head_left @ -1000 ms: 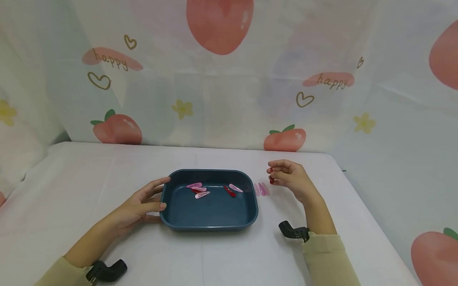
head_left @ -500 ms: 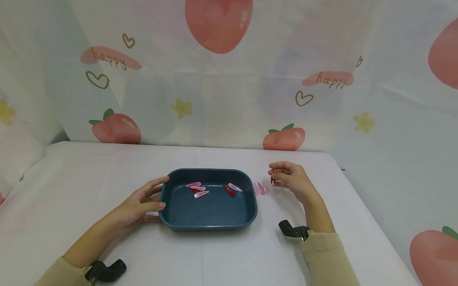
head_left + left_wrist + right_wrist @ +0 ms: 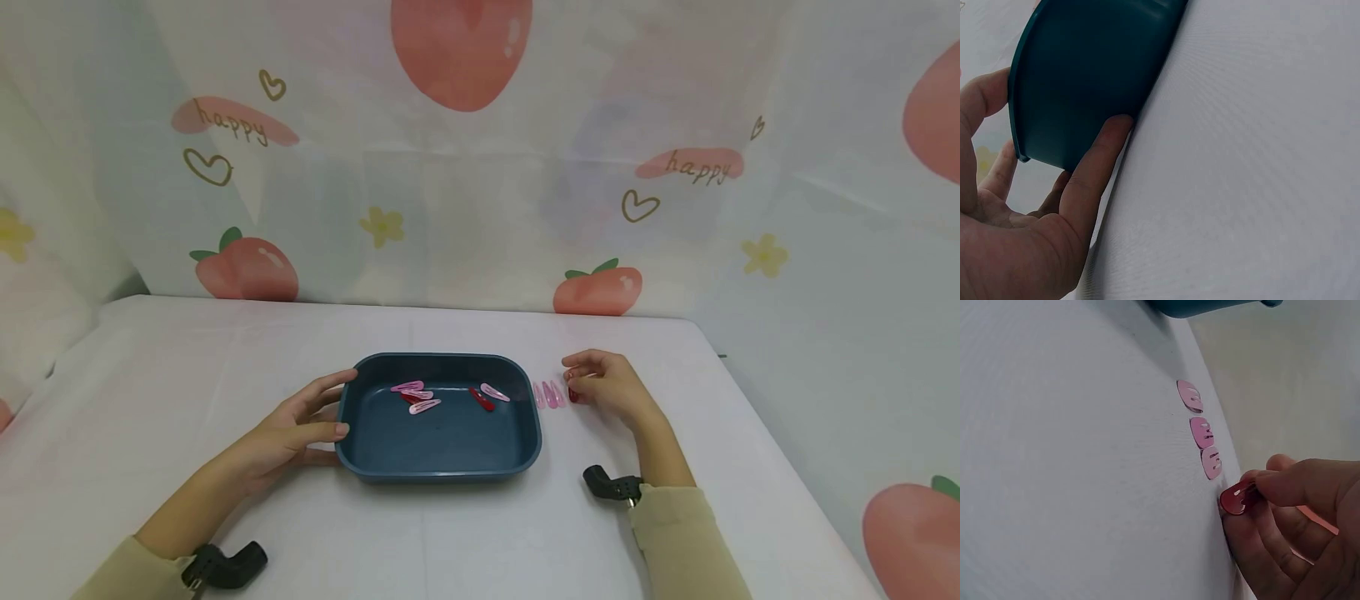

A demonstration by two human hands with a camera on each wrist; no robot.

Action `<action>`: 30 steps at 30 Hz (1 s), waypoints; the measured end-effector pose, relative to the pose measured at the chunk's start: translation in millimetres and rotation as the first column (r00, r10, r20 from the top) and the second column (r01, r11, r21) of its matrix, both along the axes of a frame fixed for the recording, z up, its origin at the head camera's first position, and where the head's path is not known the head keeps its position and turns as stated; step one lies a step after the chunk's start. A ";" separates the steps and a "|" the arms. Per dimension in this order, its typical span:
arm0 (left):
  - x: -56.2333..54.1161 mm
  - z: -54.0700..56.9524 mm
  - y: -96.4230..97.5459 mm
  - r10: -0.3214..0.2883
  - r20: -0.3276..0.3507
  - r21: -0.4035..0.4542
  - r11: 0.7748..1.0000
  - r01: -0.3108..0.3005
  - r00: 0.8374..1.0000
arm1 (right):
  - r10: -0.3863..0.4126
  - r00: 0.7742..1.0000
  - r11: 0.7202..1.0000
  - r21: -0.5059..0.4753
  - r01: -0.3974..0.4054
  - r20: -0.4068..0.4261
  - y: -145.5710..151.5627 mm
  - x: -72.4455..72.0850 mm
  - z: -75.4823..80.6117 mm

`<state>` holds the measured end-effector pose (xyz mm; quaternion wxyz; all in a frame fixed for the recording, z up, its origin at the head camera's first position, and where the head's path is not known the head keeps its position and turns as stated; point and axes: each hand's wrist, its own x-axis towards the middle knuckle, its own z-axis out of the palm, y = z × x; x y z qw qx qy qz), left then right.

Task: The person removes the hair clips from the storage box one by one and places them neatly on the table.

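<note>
A dark blue-green rectangular tray (image 3: 442, 454) sits on the table, with several pink and red snap hair clips inside. My left hand (image 3: 288, 429) rests against its left end, fingers fairly straight along the rim and side wall; the left wrist view shows fingertips touching the tray wall (image 3: 1079, 87). To the right of the tray, my right hand (image 3: 611, 392) pinches a red hair clip (image 3: 1235, 499) between thumb and fingers, low over the tabletop. Beside that clip lies a row of three pink hair clips (image 3: 551, 394), the closest one (image 3: 1211, 462) nearly alongside it.
White cloth covers the table (image 3: 480, 542). A printed curtain (image 3: 465, 233) with peaches and hearts hangs behind the far edge. Inside the tray, a red clip (image 3: 482, 400) and a pink clip (image 3: 495, 392) lie right; a small cluster lies left.
My right hand has come down toward the table with the red hair clip, stopping at the right end of the pink row. The left hand and tray have stayed put.
</note>
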<state>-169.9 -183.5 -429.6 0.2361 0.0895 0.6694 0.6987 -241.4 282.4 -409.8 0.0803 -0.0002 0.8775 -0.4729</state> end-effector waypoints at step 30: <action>0.8 1.8 1.0 0.016 0.017 -0.016 1.000 -0.016 1.000 | 0.037 0.993 0.970 0.244 -0.009 -0.109 -19.7 5.4 12.7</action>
